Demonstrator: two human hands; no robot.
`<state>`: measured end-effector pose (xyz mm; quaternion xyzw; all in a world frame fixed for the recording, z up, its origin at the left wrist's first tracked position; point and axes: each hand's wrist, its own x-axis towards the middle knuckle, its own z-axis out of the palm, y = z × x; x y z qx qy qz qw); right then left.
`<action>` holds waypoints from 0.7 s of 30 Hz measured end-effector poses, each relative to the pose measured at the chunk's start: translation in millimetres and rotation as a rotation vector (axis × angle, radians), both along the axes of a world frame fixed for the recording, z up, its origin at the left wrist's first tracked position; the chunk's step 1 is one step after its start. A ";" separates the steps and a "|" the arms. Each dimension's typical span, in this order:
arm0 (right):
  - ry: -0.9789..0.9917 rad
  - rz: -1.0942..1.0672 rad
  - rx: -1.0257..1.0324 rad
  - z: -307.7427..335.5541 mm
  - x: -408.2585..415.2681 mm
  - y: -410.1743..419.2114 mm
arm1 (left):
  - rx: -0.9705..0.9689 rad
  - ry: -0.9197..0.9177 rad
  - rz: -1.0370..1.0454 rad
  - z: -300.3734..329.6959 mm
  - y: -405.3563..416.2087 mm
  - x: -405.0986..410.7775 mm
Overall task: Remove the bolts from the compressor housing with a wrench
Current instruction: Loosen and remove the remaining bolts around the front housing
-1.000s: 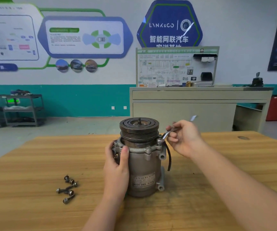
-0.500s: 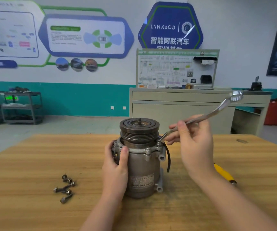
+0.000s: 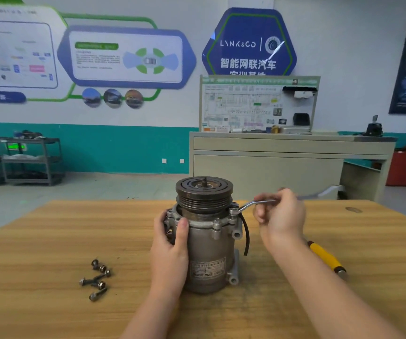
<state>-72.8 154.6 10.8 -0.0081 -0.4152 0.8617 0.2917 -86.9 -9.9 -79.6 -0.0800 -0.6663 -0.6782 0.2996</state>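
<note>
A grey metal compressor (image 3: pixel 210 250) stands upright on the wooden table (image 3: pixel 38 241), a dark grooved pulley on top. My left hand (image 3: pixel 170 250) grips the left side of its housing, thumb on the flange. My right hand (image 3: pixel 280 214) holds the shaft of a silver offset wrench (image 3: pixel 248 204). The wrench's ring end sits on a bolt (image 3: pixel 233 211) at the flange's right side; its far end is blurred behind my hand. Another bolt (image 3: pixel 217 222) stands in the flange at the front. Several loose bolts (image 3: pixel 97 281) lie on the table to the left.
A yellow-handled tool (image 3: pixel 325 256) lies on the table to the right, partly under my right forearm. A black cable (image 3: pixel 246 231) hangs along the compressor's right side. Beyond the table stand a beige cabinet (image 3: pixel 270 167) and grey shelves (image 3: pixel 21 160).
The wrench handle has swung down from pointing up and to the right to lying nearly level, its ring end staying at the right-side bolt. My right hand moved with it. My left hand kept its grip.
</note>
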 end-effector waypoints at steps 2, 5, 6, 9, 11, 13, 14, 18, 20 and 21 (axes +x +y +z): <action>-0.180 0.202 -0.070 8.5 -15.6 3.3 | 0.002 -0.003 0.003 0.4 -0.1 0.4; -0.211 0.368 -0.108 16.6 -20.7 9.8 | 0.001 -0.008 0.004 0.4 0.5 1.6; -0.155 0.362 -0.183 19.8 -18.5 13.4 | 0.000 -0.012 0.006 0.7 0.9 1.3; 0.009 0.247 -0.232 19.8 -1.7 23.9 | -0.008 -0.013 0.027 0.8 2.0 0.1; 0.003 0.106 0.040 10.1 11.9 26.3 | -0.010 -0.005 0.034 0.5 2.3 -0.3; -0.023 -0.001 0.301 -1.9 23.3 26.9 | -0.016 0.009 0.041 -0.2 1.5 -0.3; -0.031 -0.012 0.393 -7.2 27.4 25.4 | -0.018 0.014 0.041 -0.2 1.3 0.2; -0.041 0.050 0.723 -24.2 29.3 6.8 | -0.011 0.011 0.033 -0.2 1.0 1.7; -0.029 0.061 0.787 -30.3 20.8 1.0 | 0.001 0.011 0.038 0.2 0.4 1.8; -0.034 0.056 0.800 -31.4 15.2 1.0 | 0.007 0.011 0.036 0.1 0.5 1.4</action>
